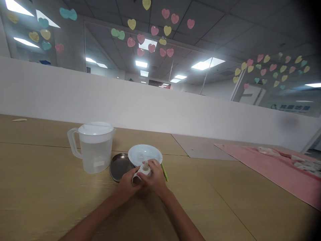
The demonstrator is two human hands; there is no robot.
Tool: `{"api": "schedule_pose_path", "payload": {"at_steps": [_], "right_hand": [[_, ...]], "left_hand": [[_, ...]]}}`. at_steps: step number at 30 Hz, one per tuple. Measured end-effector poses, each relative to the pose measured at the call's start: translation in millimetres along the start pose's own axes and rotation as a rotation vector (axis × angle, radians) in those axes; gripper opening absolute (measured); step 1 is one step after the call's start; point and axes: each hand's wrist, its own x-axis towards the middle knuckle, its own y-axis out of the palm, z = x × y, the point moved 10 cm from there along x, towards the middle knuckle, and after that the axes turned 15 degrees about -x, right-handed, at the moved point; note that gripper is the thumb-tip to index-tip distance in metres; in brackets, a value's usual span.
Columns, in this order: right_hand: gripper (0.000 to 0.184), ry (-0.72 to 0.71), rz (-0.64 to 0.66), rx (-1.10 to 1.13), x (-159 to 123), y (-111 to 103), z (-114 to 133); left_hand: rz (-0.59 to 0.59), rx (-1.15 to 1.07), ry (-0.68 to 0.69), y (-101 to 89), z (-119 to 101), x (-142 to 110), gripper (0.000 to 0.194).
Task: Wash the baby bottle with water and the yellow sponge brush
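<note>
Between my two hands is a small baby bottle (144,169) with a clear teat pointing up, a white collar and a white curved handle on its left side. My left hand (129,184) is closed around the handle side of it. My right hand (155,177) wraps the other side, with its fingers at the white collar. My fingers hide most of the bottle's body. Just behind my hands is a white bowl (145,150). A round metal dish (120,167) lies to the left, partly behind my left hand. A thin green stick-like thing (165,172) lies beside my right hand.
A clear plastic pitcher (96,147) with a white lid stands at the left. The wooden table (62,194) meets a low white wall (150,110) with glass above. At the right a pink cloth (273,170) carries clear plastic items. A grey sheet (200,147) lies behind.
</note>
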Motion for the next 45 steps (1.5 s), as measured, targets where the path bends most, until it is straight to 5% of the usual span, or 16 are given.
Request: {"api": "schedule_pose_path", "payload": {"at_steps": [5,8,14,18,21,25,31,34,40,45], "right_hand": [[0.055,0.222,0.167,0.341,-1,17,-22],[0.069,0.224,0.315,0.530,1,20,-32],[0.039,0.310,-0.102,0.457,8,-23,-75],[0.053,0.190,0.073,0.504,6,5,-38],[0.065,0.169,0.086,0.483,5,10,-25],[0.044,0.227,0.008,0.503,4,-3,-37],[0.044,0.071,0.142,0.305,-2,8,-12],[0.040,0.124,0.079,0.267,-2,7,-13],[0.041,0.289,-0.104,0.540,13,-12,-36],[0.043,0.260,-0.228,0.542,48,-49,-37]], "left_hand": [[0.083,-0.015,-0.053,4.2,0,1,0.056],[0.115,-0.025,-0.068,6.8,1,0,0.057],[0.039,0.035,0.040,-0.9,1,0,0.059],[0.047,0.037,0.023,0.3,4,0,0.057],[0.044,0.034,0.027,0.6,2,-1,0.054],[0.029,0.036,0.069,-0.8,0,-1,0.058],[0.041,0.015,0.047,0.4,-1,-1,0.053],[0.037,0.008,0.021,0.4,0,-1,0.053],[0.073,-0.024,0.033,3.7,1,0,0.056],[0.052,-0.025,0.025,2.2,2,0,0.057]]}}
